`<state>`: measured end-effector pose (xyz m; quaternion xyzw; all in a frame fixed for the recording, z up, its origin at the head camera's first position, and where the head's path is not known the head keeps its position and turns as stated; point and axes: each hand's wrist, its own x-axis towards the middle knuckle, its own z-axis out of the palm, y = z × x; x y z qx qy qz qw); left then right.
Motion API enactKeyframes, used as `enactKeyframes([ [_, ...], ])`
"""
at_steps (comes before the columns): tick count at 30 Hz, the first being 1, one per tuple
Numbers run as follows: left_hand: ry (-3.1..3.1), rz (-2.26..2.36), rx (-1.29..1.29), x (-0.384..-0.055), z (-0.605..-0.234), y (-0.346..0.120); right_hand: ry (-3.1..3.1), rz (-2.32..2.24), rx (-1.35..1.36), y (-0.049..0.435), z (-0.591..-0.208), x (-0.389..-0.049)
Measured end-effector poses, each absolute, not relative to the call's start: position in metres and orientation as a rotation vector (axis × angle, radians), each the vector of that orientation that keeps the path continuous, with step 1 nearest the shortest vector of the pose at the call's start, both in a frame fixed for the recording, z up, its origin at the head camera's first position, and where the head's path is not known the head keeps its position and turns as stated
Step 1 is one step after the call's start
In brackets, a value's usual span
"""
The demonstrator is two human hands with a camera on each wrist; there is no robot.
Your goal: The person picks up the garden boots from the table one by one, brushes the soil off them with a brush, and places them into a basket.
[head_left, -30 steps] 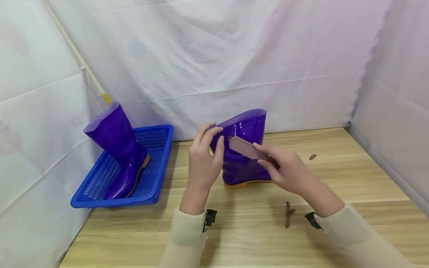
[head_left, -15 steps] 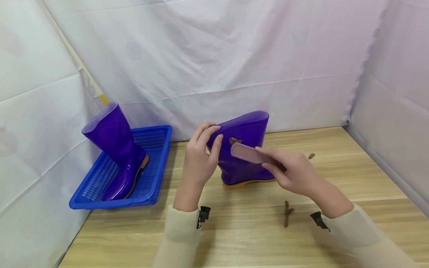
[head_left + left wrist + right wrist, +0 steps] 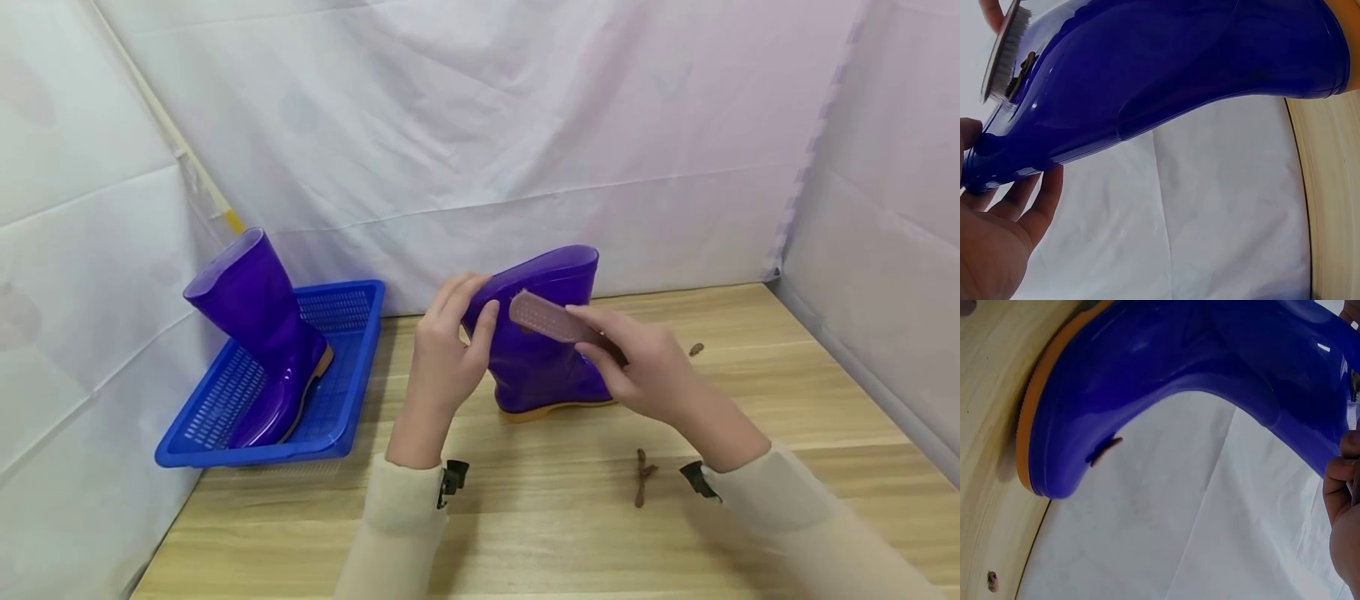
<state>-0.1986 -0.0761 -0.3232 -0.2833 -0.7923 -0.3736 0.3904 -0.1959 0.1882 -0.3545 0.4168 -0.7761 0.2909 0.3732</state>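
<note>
A purple rain boot (image 3: 532, 375) stands upright on the wooden table, its sole yellow-orange. At the top of the shaft my left hand (image 3: 452, 346) grips the rim, thumb on the near side. My right hand (image 3: 637, 358) holds a pinkish-brown brush (image 3: 547, 318) by its handle, head laid over the upper shaft. In the left wrist view the brush's pale bristles (image 3: 1017, 44) lie against the boot beside a brown clump (image 3: 1024, 69). Another brown piece (image 3: 1107, 452) clings to the foot of the boot in the right wrist view.
To the left, a blue plastic basket (image 3: 360, 367) holds a second purple boot (image 3: 258, 300). Brown scraps lie on the table: a branched one (image 3: 642, 477) in front and a small one (image 3: 697, 349) at right. White cloth (image 3: 420, 125) hangs behind.
The brush went down the shaft, exposing the brown clump, then came back up and now mostly covers it in the head view. The left hand keeps its grip on the boot.
</note>
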Motion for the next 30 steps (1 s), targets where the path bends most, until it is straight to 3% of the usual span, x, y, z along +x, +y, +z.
enactKeyframes([
  [10, -2.002, -0.959, -0.707, -0.199, -0.323, -0.076, -2.048, 0.546, 1.214, 0.186, -0.366, -0.188],
  [22, -1.966, -0.988, -0.711, -0.200, -0.326, -0.074, -1.943, 0.627, 1.039, 0.195, -0.333, -0.192],
  [30, -1.938, -0.989, -0.725, -0.200, -0.328, -0.071, -1.949, 0.554, 1.137, 0.191, -0.349, -0.194],
])
